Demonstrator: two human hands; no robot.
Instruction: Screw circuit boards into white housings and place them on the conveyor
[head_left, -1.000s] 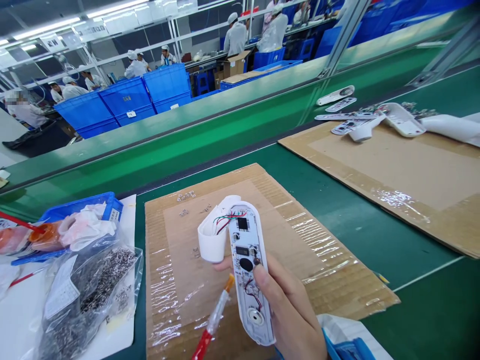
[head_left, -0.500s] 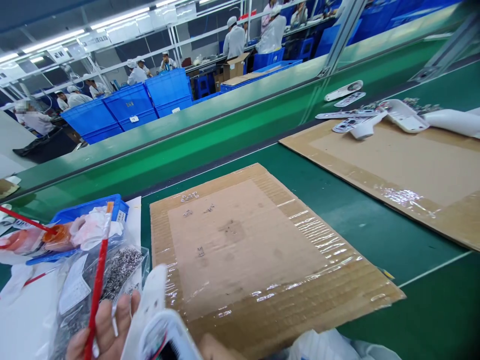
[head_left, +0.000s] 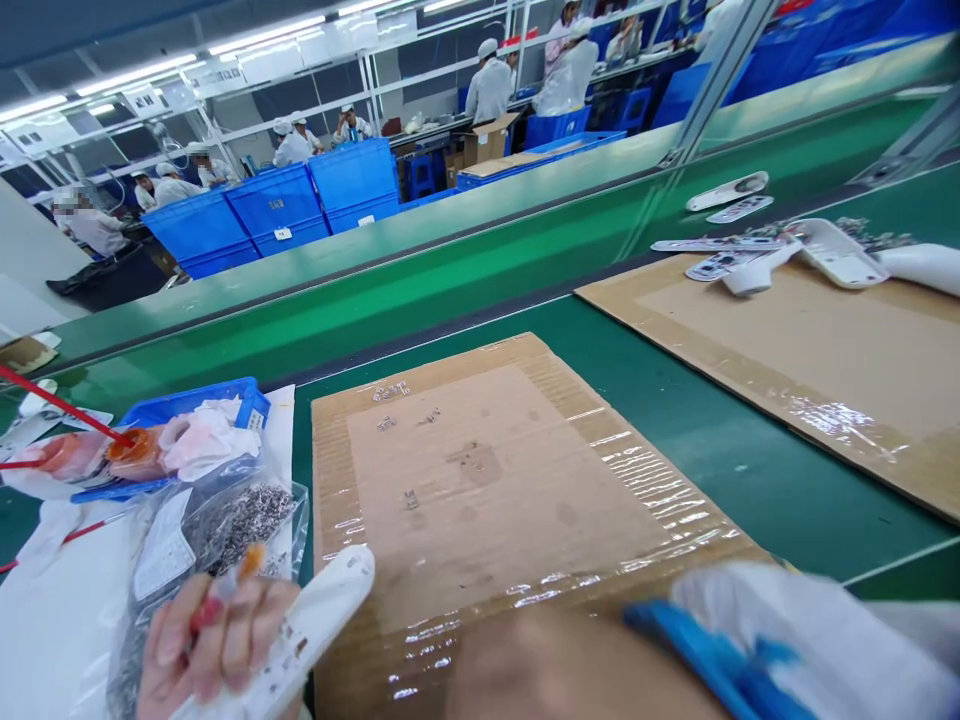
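My left hand (head_left: 217, 640) is at the lower left, its fingers closed round a long white plastic part (head_left: 330, 595) with a rounded end and small dark marks or holes. Between the same fingers sits a red brush (head_left: 251, 560) with an orange tip, foreshortened and slightly blurred. My right hand (head_left: 585, 665) is a motion smear at the bottom, over the near edge of the taped cardboard sheet (head_left: 705, 520); its fingers do not show. A blurred blue band-like thing (head_left: 697, 655) lies by its white sleeve (head_left: 810, 630). Several small metal pieces (head_left: 410, 499) lie on the cardboard.
Left stands a blue bin (head_left: 247, 405) with an orange pot (head_left: 139, 455) and crumpled tissue, beside a clear bag of small metal parts (head_left: 255, 515). At right, a second cardboard sheet (head_left: 757, 350) bears white plastic shells (head_left: 836, 255). People work beyond the green ledge (head_left: 375, 300).
The brush has tipped down from upright, and my left fingers have curled in. The white part has turned, hiding the wired inside seen before. My right hand and sleeve have come further into view.
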